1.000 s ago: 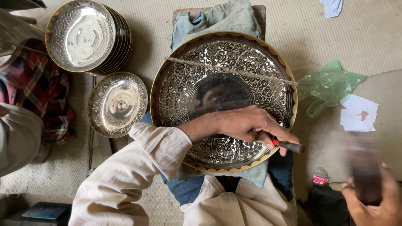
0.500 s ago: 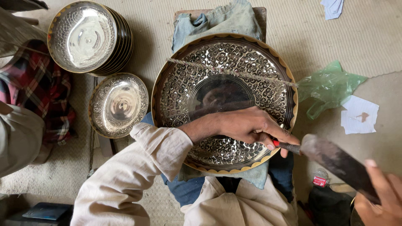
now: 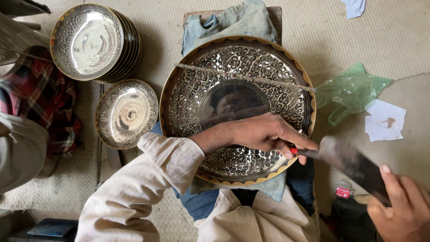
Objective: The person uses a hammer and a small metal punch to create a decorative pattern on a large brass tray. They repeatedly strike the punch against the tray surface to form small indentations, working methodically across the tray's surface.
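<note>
Left hand (image 3: 264,134) fingers pinch punch (image 3: 302,152) at engraved tray (image 3: 237,107) rim; right hand (image 3: 401,210) fingers grip blurred hammer (image 3: 354,163). Risk: glancing blow hits knuckles, dents pattern.

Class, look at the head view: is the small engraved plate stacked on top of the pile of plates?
No, the small plate lies alone on the floor beside the pile, just left of the large tray.
</note>
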